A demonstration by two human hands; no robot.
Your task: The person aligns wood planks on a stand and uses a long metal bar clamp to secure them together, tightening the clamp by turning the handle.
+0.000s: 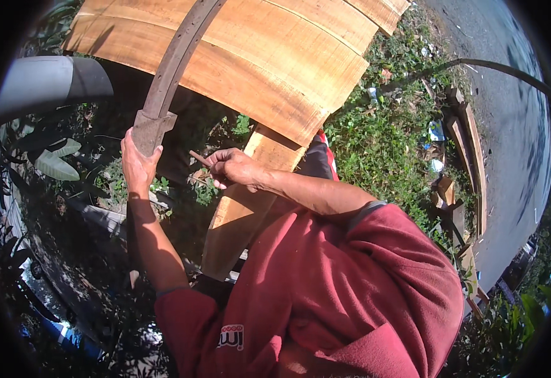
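Left hand point(138, 165) grips the end of a curved timber point(170, 75); right hand point(232, 167) pinches a pencil point(200, 158) beside planks point(256, 57).

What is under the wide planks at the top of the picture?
Under the planks are a sloping board, deep shade and some weeds. What supports the planks is covered. The left hand grips a curved bar.

Grey pipe point(49, 80) upper left; green weeds point(382, 145), scattered litter point(436, 132), paved road point(515, 126) right.
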